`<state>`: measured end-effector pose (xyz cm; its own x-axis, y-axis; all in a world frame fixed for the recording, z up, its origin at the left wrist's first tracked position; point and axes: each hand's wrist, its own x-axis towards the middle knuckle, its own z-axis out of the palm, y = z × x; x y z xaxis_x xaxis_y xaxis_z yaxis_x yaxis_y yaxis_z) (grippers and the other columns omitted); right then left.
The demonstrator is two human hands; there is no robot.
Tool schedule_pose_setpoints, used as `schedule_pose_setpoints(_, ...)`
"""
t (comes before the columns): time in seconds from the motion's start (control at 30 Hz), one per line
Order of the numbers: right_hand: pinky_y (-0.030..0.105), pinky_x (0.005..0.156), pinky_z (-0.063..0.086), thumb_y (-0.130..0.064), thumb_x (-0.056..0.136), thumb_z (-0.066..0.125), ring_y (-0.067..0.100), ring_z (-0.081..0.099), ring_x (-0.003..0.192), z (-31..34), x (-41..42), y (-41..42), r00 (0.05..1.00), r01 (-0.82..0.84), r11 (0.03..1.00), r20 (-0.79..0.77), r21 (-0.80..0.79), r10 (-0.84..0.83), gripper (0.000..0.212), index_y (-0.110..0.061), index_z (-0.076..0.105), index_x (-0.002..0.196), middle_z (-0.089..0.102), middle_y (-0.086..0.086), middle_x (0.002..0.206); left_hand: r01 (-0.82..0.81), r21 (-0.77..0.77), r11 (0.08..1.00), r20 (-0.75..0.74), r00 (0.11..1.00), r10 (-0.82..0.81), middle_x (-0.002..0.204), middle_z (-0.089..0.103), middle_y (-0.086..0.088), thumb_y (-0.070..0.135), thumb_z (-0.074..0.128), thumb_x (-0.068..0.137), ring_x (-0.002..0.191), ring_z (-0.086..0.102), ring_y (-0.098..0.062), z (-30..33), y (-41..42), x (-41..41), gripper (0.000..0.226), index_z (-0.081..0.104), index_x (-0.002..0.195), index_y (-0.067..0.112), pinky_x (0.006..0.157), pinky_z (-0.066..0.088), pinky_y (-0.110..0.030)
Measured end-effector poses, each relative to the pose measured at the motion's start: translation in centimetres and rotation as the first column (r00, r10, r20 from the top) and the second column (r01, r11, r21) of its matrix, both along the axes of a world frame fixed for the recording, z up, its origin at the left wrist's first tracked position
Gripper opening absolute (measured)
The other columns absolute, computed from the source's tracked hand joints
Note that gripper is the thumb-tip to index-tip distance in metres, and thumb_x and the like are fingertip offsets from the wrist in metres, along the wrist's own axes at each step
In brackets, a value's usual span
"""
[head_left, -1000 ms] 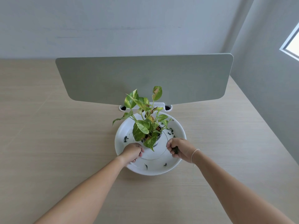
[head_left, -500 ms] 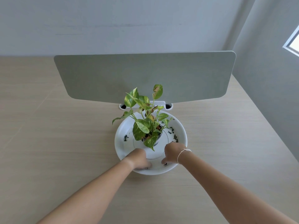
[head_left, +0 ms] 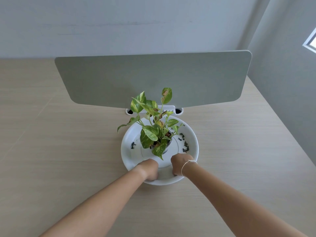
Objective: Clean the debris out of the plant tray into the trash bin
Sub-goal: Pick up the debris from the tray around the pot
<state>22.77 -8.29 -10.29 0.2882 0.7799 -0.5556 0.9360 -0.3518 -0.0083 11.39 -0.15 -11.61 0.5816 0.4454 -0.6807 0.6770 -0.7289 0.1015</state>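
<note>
Soft even daylight from window [head_left: 310, 42] upper right; faint shadows; sharp focus; wide-angle edge bending.

Glossy smooth white tray [head_left: 191, 134] on matt wood-grain table [head_left: 68, 151]

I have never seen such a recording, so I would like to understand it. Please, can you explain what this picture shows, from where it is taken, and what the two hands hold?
No machine is here. A person wears one camera on the head, which looks forward and down, so both arms reach in from below.

On the wooden table stands a round white plant tray. In its middle stands a potted plant with green and yellow leaves. Small dark bits of debris lie inside the tray, most on the right, a few on the left. Behind it a grey divider panel stands upright.

The left hand and the right hand, which has a thin string on its wrist, are both at the tray's near rim. Their fingers curl down out of sight, so what they hold cannot be told. No trash bin is in view.
</note>
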Motion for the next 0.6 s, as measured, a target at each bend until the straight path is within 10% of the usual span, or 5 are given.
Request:
schedule_pose_setpoints(0.13, 0.028, 0.066, 0.042, -0.015, 0.084, 0.052, 0.024, 0.051, 0.076, -0.5, 0.2, -0.1, 0.997, 0.064, 0.998, -0.048, 0.019, -0.063, 0.024, -0.011, 0.042, 0.062, 0.04, -0.001, 0.062, 0.017, -0.026, 1.0, 0.003, 1.0, -0.017, 0.068, 0.038, -0.001, 0.013, 0.043, 0.088, 0.079, 0.043, -0.023, -0.3, 0.3, -0.2, 0.029, 0.036, 0.059, 0.015, 0.055, 0.03, -0.025)
schedule_pose_setpoints(0.33, 0.023, 0.055, 0.033, -0.029, 0.082, 0.06, 0.019, 0.044, 0.068, -0.3, 1.4, 0.4, 0.855, 0.379, 0.925, -0.386, 0.007, -0.347, 0.024, -0.012, 0.049, 0.07, 0.046, 0.003, 0.069, -0.121, -0.218, 0.968, 0.149, 0.977, 0.156, 0.065, 0.033, 0.002, 0.026, 0.044, 0.088, 0.066, 0.034, -0.018, 0.2, 1.4, -0.9, 0.035, 0.03, 0.057, 0.018, 0.057, 0.025, -0.026)
schedule_pose_setpoints(0.6, 0.02, 0.041, 0.014, -0.014, 0.083, 0.058, 0.01, 0.021, 0.046, 0.5, 3.1, -2.5, -0.04, 0.757, 0.565, -0.886, -0.328, -0.461, 0.021, -0.015, 0.046, 0.067, 0.026, -0.004, 0.055, -0.49, -0.658, 0.572, 0.152, 0.658, 0.738, 0.053, 0.03, 0.005, 0.015, 0.041, 0.077, 0.047, 0.022, -0.011, 2.0, 2.6, -2.5, 0.024, 0.033, 0.055, 0.02, 0.045, 0.02, -0.02)
